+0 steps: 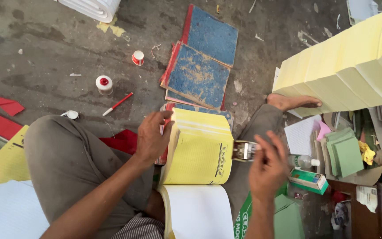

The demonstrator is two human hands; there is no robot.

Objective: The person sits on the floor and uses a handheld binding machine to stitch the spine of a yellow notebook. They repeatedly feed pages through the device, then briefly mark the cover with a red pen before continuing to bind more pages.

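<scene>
I sit on the floor with a thick pad of yellow sheets in front of me. My left hand presses on the pad's left edge, fingers curled over its top left corner. My right hand grips a metal stapler whose jaw sits against the pad's right edge. The pad rests on a stack of blue boards with red spines. A white pad lies just below the yellow one, near my lap.
A tall stack of pale yellow paper stands at the right, beside my bare foot. Green sheets, a small green box and a plastic bottle lie to the right. Two small glue pots and a red pen lie on the floor.
</scene>
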